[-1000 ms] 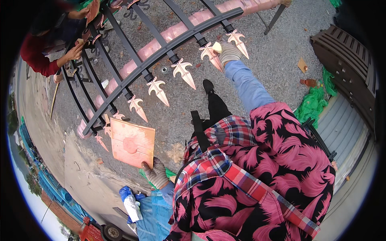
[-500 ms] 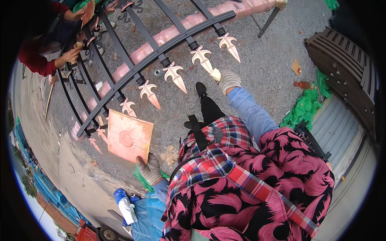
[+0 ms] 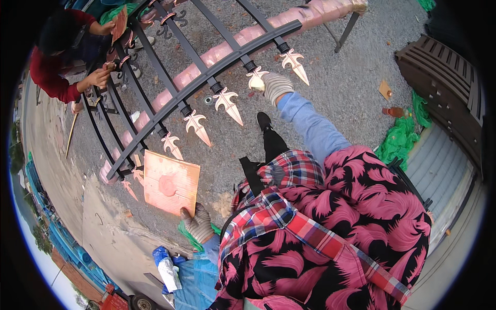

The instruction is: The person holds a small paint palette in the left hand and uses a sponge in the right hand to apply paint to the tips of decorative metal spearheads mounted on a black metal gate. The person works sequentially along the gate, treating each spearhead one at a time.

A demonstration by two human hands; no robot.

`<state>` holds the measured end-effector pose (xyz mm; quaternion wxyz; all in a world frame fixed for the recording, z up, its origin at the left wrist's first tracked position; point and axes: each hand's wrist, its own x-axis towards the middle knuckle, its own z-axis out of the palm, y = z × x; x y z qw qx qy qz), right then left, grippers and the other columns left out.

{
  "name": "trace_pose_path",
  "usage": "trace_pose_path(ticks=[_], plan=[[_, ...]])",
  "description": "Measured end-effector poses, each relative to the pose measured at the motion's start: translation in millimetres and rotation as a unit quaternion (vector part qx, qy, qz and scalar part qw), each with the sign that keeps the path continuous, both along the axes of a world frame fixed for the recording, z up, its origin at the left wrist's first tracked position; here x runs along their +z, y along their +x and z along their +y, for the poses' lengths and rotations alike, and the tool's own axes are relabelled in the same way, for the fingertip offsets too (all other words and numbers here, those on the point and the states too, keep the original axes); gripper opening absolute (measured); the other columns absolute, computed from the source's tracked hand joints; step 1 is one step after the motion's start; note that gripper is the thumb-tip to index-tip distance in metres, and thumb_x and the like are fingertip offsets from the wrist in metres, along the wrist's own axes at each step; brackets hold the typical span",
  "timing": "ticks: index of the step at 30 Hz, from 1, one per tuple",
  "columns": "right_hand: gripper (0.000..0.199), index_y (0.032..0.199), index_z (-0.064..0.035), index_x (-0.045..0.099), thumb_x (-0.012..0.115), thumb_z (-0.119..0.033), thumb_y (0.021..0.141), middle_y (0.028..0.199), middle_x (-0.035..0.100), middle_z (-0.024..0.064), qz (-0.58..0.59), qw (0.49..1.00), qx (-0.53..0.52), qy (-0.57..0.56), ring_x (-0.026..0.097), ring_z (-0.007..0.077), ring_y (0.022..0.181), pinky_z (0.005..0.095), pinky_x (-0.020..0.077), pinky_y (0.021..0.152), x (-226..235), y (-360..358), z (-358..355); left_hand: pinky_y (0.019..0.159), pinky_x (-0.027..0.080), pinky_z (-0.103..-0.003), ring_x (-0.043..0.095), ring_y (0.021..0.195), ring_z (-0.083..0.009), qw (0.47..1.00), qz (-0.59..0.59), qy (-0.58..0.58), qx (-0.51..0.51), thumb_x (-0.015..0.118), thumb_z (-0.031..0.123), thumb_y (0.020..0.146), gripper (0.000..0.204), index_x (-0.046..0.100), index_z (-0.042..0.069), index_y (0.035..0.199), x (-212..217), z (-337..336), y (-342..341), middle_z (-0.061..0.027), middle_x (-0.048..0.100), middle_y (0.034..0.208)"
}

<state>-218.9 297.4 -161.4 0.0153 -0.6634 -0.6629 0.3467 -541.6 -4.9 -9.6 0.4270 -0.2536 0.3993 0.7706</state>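
Note:
My left hand (image 3: 197,223), in a striped glove, grips the lower corner of a square cardboard piece (image 3: 157,195) with a round smear of pink paint in its middle. My right hand (image 3: 277,87), gloved too, is closed around a small pale sponge (image 3: 257,82), mostly hidden by fingers and the spearhead's similar colour. It is at a pinkish spearhead tip (image 3: 255,74) of a dark metal fence panel (image 3: 209,73). Beside it hang more pink-coated spearheads, one to the right (image 3: 295,65) and one to the left (image 3: 228,105).
A pink-wrapped beam (image 3: 330,14) on metal legs supports the panel. Across it, a co-worker in red sleeves (image 3: 59,85) holds another cardboard piece (image 3: 120,25). Green netting (image 3: 398,139), a bottle (image 3: 393,111) and dark slatted panels (image 3: 439,82) lie at right; blue sheeting (image 3: 194,279) is near my left.
My right hand has moved left and up, bringing the sponge onto the spearhead. The co-worker's head has come into view. My left hand still holds the cardboard.

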Motion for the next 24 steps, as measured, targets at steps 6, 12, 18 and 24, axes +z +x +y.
trace_pose_path(ticks=[6,12,18,24], plan=[[0.026,0.085,-0.0059,0.060,0.065,-0.022,0.065,0.082,0.061,0.0158,-0.058,0.986,-0.123,0.095,0.058,0.0309,0.076,0.0383,0.0475,0.065,36.6,90.9,18.7,0.085,0.043,-0.036,0.052,0.097,-0.0248,0.999,0.042,0.010,-0.008,0.068,0.000,0.066,0.045,0.048,-0.004,0.106,-8.6,20.4,10.9,-0.0118,0.056,0.105],[0.030,0.088,-0.0056,0.061,0.066,-0.024,0.065,0.085,0.061,0.0167,-0.090,0.975,-0.200,-0.035,0.058,0.0328,0.078,0.0394,0.0473,0.068,32.5,109.6,12.3,0.087,0.042,-0.036,0.052,0.098,-0.0239,0.997,0.061,0.052,-0.010,0.068,-0.001,0.065,0.047,0.048,-0.003,0.108,1.0,52.8,30.6,-0.0110,0.055,0.107],[0.040,0.091,-0.0020,0.059,0.073,-0.020,0.059,0.083,0.063,0.0122,-0.048,0.955,-0.291,0.045,0.061,0.0246,0.078,0.0337,0.0476,0.068,24.2,165.0,-8.8,0.087,0.042,-0.035,0.051,0.101,-0.0237,0.998,0.048,0.038,0.004,0.069,0.001,0.065,0.052,0.045,-0.001,0.111,-8.7,54.4,44.0,-0.0100,0.054,0.109],[0.039,0.091,-0.0059,0.058,0.076,-0.022,0.060,0.075,0.061,0.0082,0.146,0.889,-0.433,0.037,0.058,0.0195,0.061,0.0317,0.0456,0.050,18.1,190.2,-16.5,0.086,0.042,-0.036,0.050,0.101,-0.0243,0.993,0.069,0.069,-0.062,0.069,0.002,0.065,0.053,0.045,0.000,0.112,-4.0,74.1,62.0,-0.0097,0.054,0.109]])
